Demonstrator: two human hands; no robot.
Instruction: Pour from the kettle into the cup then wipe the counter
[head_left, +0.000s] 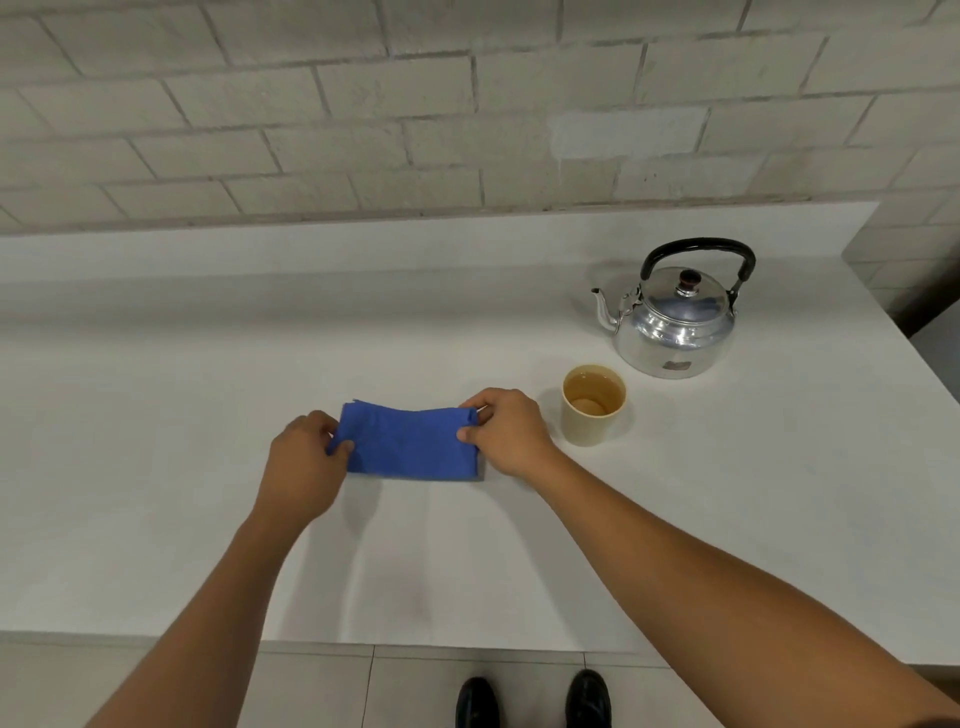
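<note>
A folded blue cloth (410, 441) lies flat on the white counter (208, 389), near its middle. My left hand (306, 467) pinches the cloth's left edge and my right hand (506, 431) pinches its right edge. Just right of my right hand stands a beige paper cup (592, 415), upright, with liquid in it. Behind the cup, to the right, a shiny metal kettle (675, 322) with a black handle sits with its lid on and its spout pointing left.
A pale brick wall (415, 104) runs along the back of the counter. The counter's right edge drops off beyond the kettle. Its front edge is near me, with floor tiles and my black shoes (532, 701) below.
</note>
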